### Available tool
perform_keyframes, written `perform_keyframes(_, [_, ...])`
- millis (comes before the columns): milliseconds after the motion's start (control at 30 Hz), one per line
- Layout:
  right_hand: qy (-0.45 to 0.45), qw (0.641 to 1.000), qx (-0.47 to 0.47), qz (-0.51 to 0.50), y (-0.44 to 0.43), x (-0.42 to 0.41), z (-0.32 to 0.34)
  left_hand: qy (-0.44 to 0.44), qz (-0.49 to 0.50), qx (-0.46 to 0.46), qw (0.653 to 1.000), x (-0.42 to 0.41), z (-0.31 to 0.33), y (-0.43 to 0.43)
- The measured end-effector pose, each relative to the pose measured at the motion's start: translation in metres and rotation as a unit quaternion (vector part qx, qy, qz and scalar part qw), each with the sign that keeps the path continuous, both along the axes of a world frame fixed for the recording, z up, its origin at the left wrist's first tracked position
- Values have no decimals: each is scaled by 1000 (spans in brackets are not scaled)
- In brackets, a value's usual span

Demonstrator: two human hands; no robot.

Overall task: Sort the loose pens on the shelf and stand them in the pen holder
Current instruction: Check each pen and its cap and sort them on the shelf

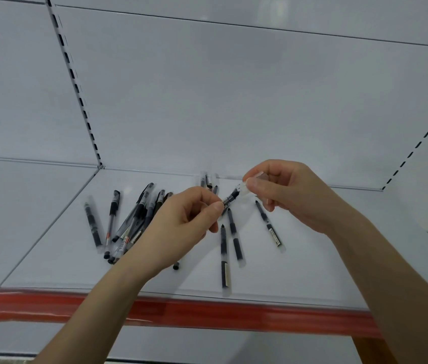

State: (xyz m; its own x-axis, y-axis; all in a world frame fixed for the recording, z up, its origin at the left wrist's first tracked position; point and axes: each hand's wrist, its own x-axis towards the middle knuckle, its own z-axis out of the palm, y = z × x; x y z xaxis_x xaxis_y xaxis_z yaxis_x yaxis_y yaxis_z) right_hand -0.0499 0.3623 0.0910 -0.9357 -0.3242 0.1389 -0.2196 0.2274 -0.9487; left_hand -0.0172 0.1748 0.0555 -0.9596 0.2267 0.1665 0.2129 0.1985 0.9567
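Note:
My left hand [181, 222] pinches a black pen [230, 198] just behind its tip, above the white shelf [50, 253]. My right hand [286, 190] pinches a clear pen cap [244, 189] right at that tip. A pile of several black pens [131, 222] lies on the shelf to the left, partly hidden by my left hand. Three more pens [234, 237] lie spread below my hands, one of them [270, 227] off to the right. A few pens [207, 181] rest against the back wall. No pen holder is in view.
The shelf has a red front strip [207, 313] along its near edge. A white back panel [234, 101] with slotted uprights [76, 82] rises behind. A second shelf section [10, 206] adjoins on the left.

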Motion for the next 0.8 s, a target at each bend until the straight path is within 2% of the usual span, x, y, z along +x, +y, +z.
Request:
perform_keyframes(200, [-47,997,-63,17,2,-4,-5,-8,10,14,1000,-3,-1,-1])
perform_keyframes(300, [-35,994,-105,-4,6,-5,-4,-7,21,19,1000,-4,-1,-3])
perform_keyframes(433, [95,993,-15,-73,3,-5,-5,-8,37,30,999,-4,0,-5])
perform_keyframes(533, [151,983,11,-104,-2,-4,-7,-7,38,31,999,-3,1,-4])
perform_keyframes(700, [178,978,29,-109,-6,-2,-11,-4,37,33,999,-3,1,-3])
perform_keyframes(800, [138,986,4,-90,-5,-2,-10,-7,36,35,999,-3,1,-3])
